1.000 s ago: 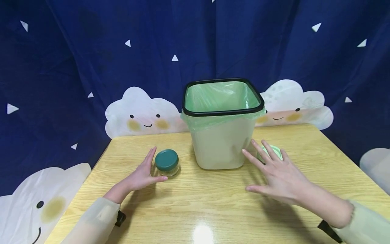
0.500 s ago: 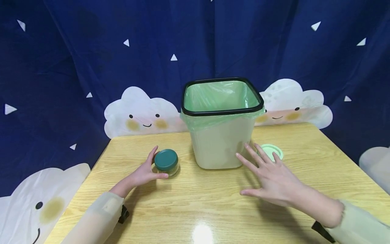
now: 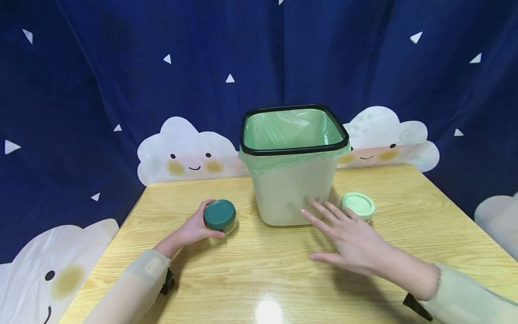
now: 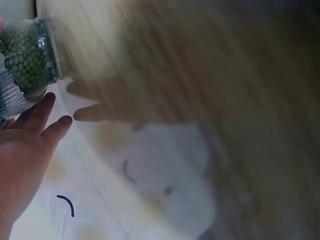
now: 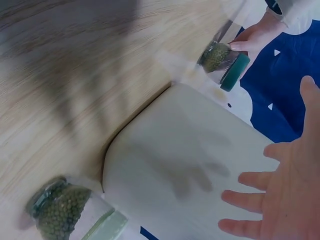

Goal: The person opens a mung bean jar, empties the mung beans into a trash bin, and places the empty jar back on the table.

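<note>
My left hand (image 3: 195, 229) curls its fingers and thumb round a glass jar with a dark teal lid (image 3: 220, 214), which stands on the table left of the bin. Small green beans, like mung beans, partly fill this jar (image 4: 25, 62) in the left wrist view. Spread fingers and nothing held mark my right hand (image 3: 351, 239), in front of the bin's right side. Just beyond it is a second jar with a pale green lid (image 3: 359, 205), partly covered by that hand. The right wrist view shows green beans in this second jar (image 5: 62, 210) too.
A whitish bin (image 3: 295, 193) with a black rim and a green plastic liner stands at the middle back of the wooden table (image 3: 251, 270). Behind it hangs a dark blue curtain (image 3: 202, 54) with white triangles and smiling clouds.
My left hand has closed from beside the teal-lidded jar onto it. My right hand has drifted left and slightly down, uncovering more of the pale-lidded jar.
</note>
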Demonstrator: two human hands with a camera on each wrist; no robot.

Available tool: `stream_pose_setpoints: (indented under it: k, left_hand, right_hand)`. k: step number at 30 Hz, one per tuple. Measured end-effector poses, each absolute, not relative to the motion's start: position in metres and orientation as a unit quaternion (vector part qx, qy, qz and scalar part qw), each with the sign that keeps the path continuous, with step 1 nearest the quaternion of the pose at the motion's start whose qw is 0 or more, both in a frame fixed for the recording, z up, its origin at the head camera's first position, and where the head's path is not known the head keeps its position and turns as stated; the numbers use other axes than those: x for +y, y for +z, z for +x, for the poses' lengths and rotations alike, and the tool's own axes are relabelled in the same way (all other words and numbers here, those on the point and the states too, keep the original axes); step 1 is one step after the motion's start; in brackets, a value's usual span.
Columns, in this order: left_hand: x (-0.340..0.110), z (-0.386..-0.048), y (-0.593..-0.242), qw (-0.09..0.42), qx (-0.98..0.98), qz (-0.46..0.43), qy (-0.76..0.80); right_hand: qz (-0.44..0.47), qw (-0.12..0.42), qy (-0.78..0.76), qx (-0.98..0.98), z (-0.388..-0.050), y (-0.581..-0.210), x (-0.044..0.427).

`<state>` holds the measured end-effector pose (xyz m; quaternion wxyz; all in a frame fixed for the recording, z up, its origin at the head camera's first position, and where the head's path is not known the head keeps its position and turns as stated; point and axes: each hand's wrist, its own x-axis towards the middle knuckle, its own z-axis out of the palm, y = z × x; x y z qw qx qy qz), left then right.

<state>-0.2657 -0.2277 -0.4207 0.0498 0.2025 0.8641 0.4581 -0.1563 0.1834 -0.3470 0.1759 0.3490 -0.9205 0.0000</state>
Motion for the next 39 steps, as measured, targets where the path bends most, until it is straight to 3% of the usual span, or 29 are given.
stream_pose_setpoints:
  k: [20,28,39]
  left_hand:
    - [-0.227,-0.275,-0.429,0.059,0.839,0.184,0.509]
    - [-0.227,-0.262,-0.423,0.042,0.833,0.175,0.522]
    - [-0.221,-0.235,-0.402,0.030,0.814,0.245,0.526]
  right_hand:
    - [0.355,0.140,0.047,-0.923,-0.167,-0.354,0.157]
    - [0.348,0.112,0.073,-0.928,-0.171,-0.352,0.143]
    - [0.362,0.092,0.128,-0.919,-0.176,-0.335,0.135]
